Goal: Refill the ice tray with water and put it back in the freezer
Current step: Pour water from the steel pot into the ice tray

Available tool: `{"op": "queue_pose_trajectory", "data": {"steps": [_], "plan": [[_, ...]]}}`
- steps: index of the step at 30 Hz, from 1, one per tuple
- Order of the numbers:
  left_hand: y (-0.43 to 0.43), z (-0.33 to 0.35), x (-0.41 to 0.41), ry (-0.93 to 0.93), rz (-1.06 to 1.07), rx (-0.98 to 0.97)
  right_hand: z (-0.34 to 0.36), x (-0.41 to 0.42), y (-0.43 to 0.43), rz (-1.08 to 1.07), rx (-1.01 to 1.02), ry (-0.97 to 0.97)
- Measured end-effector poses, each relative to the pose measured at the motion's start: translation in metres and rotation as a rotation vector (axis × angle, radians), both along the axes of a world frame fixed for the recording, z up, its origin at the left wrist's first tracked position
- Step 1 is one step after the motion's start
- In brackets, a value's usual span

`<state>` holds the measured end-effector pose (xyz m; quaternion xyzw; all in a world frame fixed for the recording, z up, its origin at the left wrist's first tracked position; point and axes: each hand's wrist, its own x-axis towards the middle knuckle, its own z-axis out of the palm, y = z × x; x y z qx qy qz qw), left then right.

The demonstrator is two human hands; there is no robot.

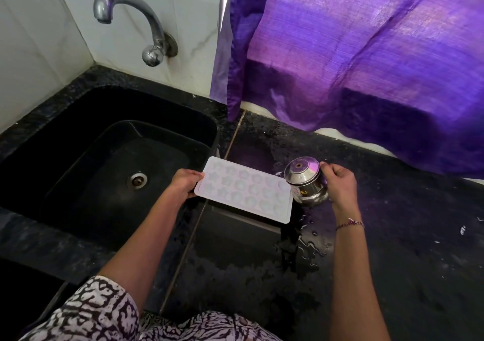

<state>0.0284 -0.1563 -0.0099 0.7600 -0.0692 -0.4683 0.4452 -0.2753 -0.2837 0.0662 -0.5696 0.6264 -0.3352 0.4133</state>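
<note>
1. The white ice tray (243, 188) is over the dark countertop (392, 236), just right of the sink (78, 120). Its long axis runs from about 10 o'clock to 4 o'clock. A shadow beneath it suggests it is lifted slightly, though that cannot be told for sure.
2. The left hand (184, 182) pinches the tray's short edge at the 9 o'clock end, thumb on top and fingers curled under.
3. A small steel pot (305, 180) is at the tray's 3 o'clock end, touching or overlapping that corner. It is tipped so its base faces the camera.
4. The right hand (339, 183) wraps around the pot from its 3 o'clock side.
5. Judgement: this is the filling step. The pot sits at only one end, so filling the other cavities means moving it along the axis toward 10 o'clock. Whether the cavities hold water is unclear.
6. Spilled water (311, 238) lies on the counter at the tray's 5 o'clock.
7. The tap (125, 15) is well away at 11 o'clock.
</note>
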Motion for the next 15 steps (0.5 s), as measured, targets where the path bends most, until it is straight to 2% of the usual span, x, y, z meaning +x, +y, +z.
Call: {"op": "queue_pose_trajectory", "data": {"steps": [15], "plan": [[0.000,0.002,-0.002,0.013,0.007,-0.007,-0.001,-0.021,-0.005,-0.024,0.009,-0.041]]}}
